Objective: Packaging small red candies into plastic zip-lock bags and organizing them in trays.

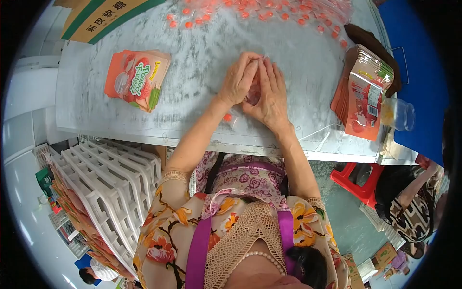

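Observation:
Over the middle of the table, my left hand (238, 81) and my right hand (270, 96) are cupped together, fingertips meeting. Between the palms shows a shiny, reddish plastic-wrapped bundle (253, 91); most of it is hidden, so its exact kind is unclear. Just below my hands lies one small red candy (227, 117) in a clear wrapper. Flat printed red pouches (137, 79) lie in a small stack to the left. On the right, a thicker stack of similar pouches (363, 98) is fanned near the table edge.
Many wrapped red candies (284, 14) spread along the far side of the table (192, 82). A cardboard box (108, 19) stands far left. A clear plastic cup (404, 114) is beside the right pouches. Stacked white plastic crates (108, 178) and a red stool (356, 185) flank me below.

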